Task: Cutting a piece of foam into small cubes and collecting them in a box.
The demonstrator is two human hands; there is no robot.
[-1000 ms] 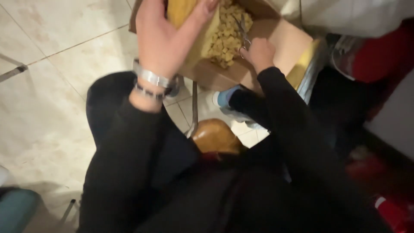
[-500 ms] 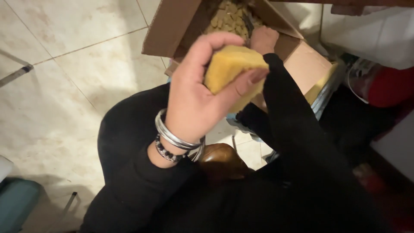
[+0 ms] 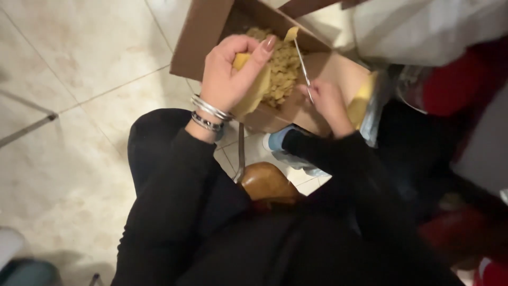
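A pale tiled floor fills the left side, with red and white things blurred at the right edge. Nearest the camera are the person's black sleeves and lap, and between the knees a rounded brown wooden seat shows.

Further out, the left hand, with silver bangles on the wrist, is wrapped around a yellow sponge block, thumb and fingers clasping it from above. The block is held just over the near edge of an open cardboard box that stands on the floor.

The right hand is closed on a thin metal tool, probably scissors, though the blades are too thin and blurred to be sure. Its tip points up and touches a small yellow piece above the box.

Inside the box lies a heap of small yellowish bits, right beside the sponge.
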